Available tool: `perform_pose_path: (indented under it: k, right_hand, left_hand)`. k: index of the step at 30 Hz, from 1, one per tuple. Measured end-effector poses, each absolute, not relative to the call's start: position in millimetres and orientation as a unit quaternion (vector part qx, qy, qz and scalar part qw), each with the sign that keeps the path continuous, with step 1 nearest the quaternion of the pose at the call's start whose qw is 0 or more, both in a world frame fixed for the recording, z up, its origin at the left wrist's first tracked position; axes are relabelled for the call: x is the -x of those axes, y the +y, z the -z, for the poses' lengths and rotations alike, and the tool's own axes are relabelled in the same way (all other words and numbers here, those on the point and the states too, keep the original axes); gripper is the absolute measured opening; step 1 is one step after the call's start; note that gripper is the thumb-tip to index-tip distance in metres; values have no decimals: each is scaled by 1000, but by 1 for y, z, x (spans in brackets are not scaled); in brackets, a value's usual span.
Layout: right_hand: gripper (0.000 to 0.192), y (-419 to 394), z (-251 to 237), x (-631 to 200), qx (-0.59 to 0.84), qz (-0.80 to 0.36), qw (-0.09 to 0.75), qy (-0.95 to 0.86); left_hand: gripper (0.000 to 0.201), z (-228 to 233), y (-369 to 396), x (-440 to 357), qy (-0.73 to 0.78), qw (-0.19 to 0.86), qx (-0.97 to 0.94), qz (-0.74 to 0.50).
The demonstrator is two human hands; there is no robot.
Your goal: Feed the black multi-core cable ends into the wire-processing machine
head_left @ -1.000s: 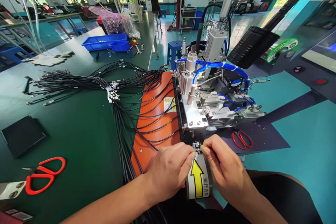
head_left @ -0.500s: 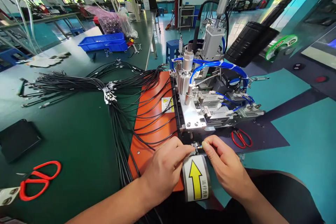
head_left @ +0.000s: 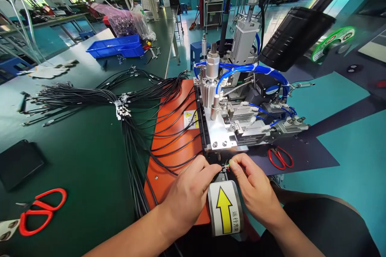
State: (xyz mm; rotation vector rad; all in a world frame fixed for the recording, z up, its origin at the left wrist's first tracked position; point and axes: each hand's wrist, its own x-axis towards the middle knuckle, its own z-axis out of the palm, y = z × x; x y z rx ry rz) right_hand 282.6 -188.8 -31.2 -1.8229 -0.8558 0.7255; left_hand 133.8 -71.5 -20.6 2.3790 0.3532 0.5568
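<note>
My left hand (head_left: 189, 192) and my right hand (head_left: 255, 186) meet fingertip to fingertip at the front of a small pneumatic machine (head_left: 232, 104). Between the fingertips they pinch the end of a thin black cable with coloured wires (head_left: 226, 166), over a small black fixture just above a label with a yellow arrow (head_left: 224, 209). The left hand rests on an orange plate (head_left: 171, 140) crossed by several black cables. A large bundle of black cables (head_left: 90, 96) fans out to the left on the green bench.
Red scissors (head_left: 39, 211) lie at the near left; a second red pair (head_left: 280, 157) lies right of the machine. A black flat pad (head_left: 18, 162) sits at the left edge. A blue tray (head_left: 116, 46) and plastic bags stand further back.
Both hands have shifted slightly up and forward toward the machine's front, staying pinched on the cable end. The view has tilted down a little.
</note>
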Motion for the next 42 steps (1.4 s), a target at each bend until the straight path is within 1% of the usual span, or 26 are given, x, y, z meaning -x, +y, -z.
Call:
perform_pose_path:
  k: [11,27,32,42]
  right_hand:
    - [27,-191,34,-281,762,-277,464,-357]
    - [30,-194,34,-280,763,-312,463,-325]
    - [32,-193,32,-281,773,-300,452,-329]
    - [29,-196,34,-280,781,-266,441,-352]
  left_hand:
    - [26,20,-72,-135,143,322,-914,-202]
    - [29,23,-73,-134,152,307,-920,-190]
    - [29,24,-73,-136,154,302,-921,-194]
    - [28,25,-73,-135,155,302,-921,-192]
